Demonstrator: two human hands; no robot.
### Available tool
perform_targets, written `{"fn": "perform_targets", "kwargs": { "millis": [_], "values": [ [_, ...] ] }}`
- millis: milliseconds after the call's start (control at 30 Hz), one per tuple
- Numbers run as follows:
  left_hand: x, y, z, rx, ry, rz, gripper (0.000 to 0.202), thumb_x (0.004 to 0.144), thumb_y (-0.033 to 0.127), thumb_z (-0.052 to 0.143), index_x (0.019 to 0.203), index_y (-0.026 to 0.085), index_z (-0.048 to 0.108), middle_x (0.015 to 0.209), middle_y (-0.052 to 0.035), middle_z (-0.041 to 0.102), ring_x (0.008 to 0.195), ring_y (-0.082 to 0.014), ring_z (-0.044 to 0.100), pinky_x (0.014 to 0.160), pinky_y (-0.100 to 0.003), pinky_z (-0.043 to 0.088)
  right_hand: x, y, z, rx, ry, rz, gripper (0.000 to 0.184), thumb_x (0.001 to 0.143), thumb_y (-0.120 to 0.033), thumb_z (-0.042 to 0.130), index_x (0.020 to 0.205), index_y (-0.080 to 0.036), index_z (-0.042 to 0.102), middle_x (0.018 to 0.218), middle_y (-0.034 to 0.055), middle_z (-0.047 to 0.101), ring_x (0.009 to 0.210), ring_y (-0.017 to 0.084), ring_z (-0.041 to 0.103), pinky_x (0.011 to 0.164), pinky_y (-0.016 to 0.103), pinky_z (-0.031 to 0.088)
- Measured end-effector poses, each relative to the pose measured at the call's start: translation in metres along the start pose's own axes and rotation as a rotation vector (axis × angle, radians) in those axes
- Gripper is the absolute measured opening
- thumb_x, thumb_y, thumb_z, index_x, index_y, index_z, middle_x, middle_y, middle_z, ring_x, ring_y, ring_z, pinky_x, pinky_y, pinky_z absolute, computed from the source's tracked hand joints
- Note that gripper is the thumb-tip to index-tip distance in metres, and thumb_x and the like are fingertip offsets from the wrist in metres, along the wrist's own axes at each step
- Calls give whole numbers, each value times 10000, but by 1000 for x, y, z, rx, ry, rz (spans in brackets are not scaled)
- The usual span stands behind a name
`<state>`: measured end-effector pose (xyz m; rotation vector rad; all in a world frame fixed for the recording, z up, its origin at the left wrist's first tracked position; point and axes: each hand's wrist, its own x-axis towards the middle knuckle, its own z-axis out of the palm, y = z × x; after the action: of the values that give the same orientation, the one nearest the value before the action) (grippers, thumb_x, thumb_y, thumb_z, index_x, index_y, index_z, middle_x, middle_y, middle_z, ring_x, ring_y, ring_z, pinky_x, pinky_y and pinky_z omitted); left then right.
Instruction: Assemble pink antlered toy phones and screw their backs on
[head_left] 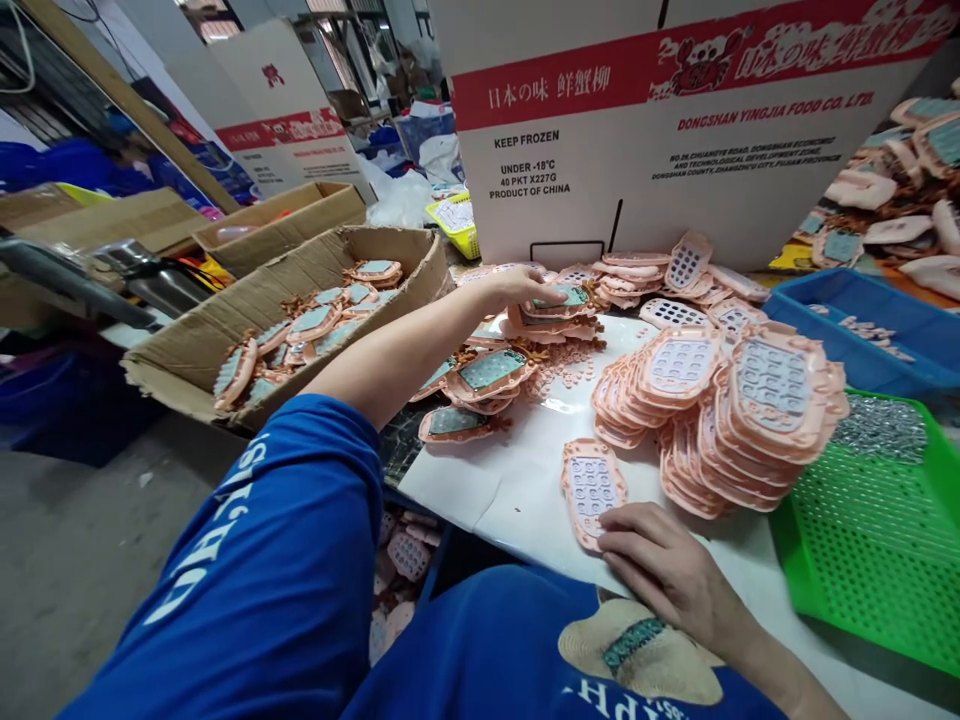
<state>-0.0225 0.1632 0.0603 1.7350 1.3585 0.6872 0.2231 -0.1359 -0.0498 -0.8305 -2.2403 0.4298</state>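
Note:
My left hand [517,287] reaches far across the white table [517,480] and rests on a pink plastic phone-shaped part with a green circuit board [559,298], fingers curled over its top. My right hand [664,570] lies near the table's front edge, fingers pressed on the lower end of a single pink keypad panel [592,488]. Leaning stacks of pink keypad panels [739,420] stand just right of that panel. More board-fitted pink parts [487,375] lie between the hands.
An open cardboard box [187,345] holding several finished pink parts sits at the left. A green perforated tray [877,530] with small metal screws is at the right, a blue tray [862,320] behind it. A tall white carton [675,130] walls the back.

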Motion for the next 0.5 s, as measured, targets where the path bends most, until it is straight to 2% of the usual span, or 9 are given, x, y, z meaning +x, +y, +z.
{"fn": "perform_targets", "kwargs": {
  "millis": [100, 233, 367, 433, 500],
  "values": [
    [-10, 5, 8, 66, 17, 6, 317, 557, 353, 877, 725, 212, 648, 707, 5, 646, 813, -230, 640, 751, -335, 474, -1, -2, 1, -1, 17, 21, 180, 992, -178, 505, 1001, -200, 684, 1007, 103, 692, 923, 200, 670, 762, 315, 584],
    [-26, 12, 21, 23, 32, 23, 324, 593, 287, 821, 812, 197, 600, 777, -10, 664, 810, -228, 640, 755, -345, 484, -1, -4, 2, 8, 6, 50, 194, 1009, -202, 507, 1015, -200, 701, 1020, 102, 690, 939, 197, 654, 780, 326, 578],
    [-39, 15, 34, 244, 157, 254, 331, 577, 211, 797, 858, 188, 624, 901, -26, 663, 948, -246, 619, 888, -341, 455, -2, -4, 2, -9, -11, 45, 193, 1014, -204, 512, 1039, -187, 703, 1039, 102, 690, 950, 193, 642, 815, 340, 570],
    [-46, 15, 40, 322, 184, 363, 308, 605, 199, 775, 883, 203, 642, 958, -30, 662, 1023, -260, 601, 952, -341, 429, -2, -3, 1, -23, -19, 23, 183, 1007, -192, 524, 1039, -179, 704, 1039, 100, 693, 950, 194, 635, 819, 345, 565],
    [-53, 14, 46, 352, 192, 416, 281, 629, 190, 754, 888, 224, 650, 999, -30, 661, 1079, -270, 585, 1002, -348, 404, -2, -3, 1, -34, -22, -3, 174, 997, -178, 537, 1042, -175, 705, 1035, 97, 696, 952, 197, 631, 818, 349, 563]
  ]
}}
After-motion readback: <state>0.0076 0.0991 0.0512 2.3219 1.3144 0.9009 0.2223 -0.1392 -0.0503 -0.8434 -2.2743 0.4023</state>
